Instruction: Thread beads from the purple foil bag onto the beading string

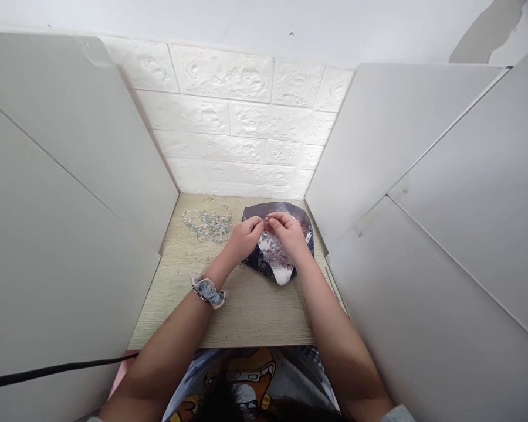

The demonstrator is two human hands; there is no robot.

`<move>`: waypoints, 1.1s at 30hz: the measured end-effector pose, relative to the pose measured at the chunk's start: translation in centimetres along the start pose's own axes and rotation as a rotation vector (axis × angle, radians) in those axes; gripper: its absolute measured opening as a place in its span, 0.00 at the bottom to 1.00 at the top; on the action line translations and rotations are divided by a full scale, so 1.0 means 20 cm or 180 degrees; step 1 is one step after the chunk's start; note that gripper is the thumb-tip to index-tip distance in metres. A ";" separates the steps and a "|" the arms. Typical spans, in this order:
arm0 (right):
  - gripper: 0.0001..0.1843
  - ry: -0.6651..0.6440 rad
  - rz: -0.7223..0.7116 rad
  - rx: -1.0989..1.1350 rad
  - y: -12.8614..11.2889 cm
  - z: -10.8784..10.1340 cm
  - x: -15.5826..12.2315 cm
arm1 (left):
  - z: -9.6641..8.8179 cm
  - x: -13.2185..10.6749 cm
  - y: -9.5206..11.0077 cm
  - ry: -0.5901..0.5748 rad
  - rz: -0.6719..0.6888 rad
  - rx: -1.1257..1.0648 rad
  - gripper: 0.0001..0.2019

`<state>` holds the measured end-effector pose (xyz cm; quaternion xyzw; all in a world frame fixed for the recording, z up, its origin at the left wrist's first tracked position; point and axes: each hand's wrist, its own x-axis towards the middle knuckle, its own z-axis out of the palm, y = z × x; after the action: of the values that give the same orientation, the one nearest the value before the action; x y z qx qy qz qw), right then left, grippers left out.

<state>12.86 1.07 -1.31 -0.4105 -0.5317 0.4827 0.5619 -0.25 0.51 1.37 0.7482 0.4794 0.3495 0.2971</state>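
Note:
My left hand (247,233) and my right hand (286,230) meet fingertip to fingertip above a dark blue bag (257,264). Both are closed in a pinch, and whatever lies between the fingers is too small to make out. Inside the bag's opened top, pink and clear beads (275,253) lie on something white. To the left of my left hand, a heap of strung beads (207,225) in pale green and white rests on the table. Around my left wrist sits a light blue scrunchie (208,291).
The wooden table (255,319) is hemmed in by white panels, left (92,193) and right (391,135), with a white brick-patterned wall (229,123) behind. A thin stick-like thing (331,281) lies along its right edge. A black cable (57,369) crosses at lower left.

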 end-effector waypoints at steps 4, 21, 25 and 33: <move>0.12 -0.0123 0.0129 0.0461 0.01 0.01 0.00 | 0.00 0.00 0.01 -0.0043 0.0178 -0.0182 0.15; 0.13 -0.0204 0.0134 0.0698 -0.01 -0.01 -0.01 | -0.03 -0.01 0.02 -0.0141 0.0294 -0.0261 0.15; 0.13 -0.0221 0.0126 0.0738 -0.01 -0.02 -0.01 | -0.03 -0.01 0.01 -0.0208 0.0311 -0.0346 0.16; 0.11 -0.0328 0.0079 0.0860 -0.01 -0.02 -0.01 | -0.04 0.00 -0.01 -0.0277 0.0391 -0.0199 0.15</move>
<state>13.28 0.84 -1.24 -0.3124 -0.4849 0.5772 0.5780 -1.04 0.60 1.65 0.7810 0.4081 0.3490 0.3189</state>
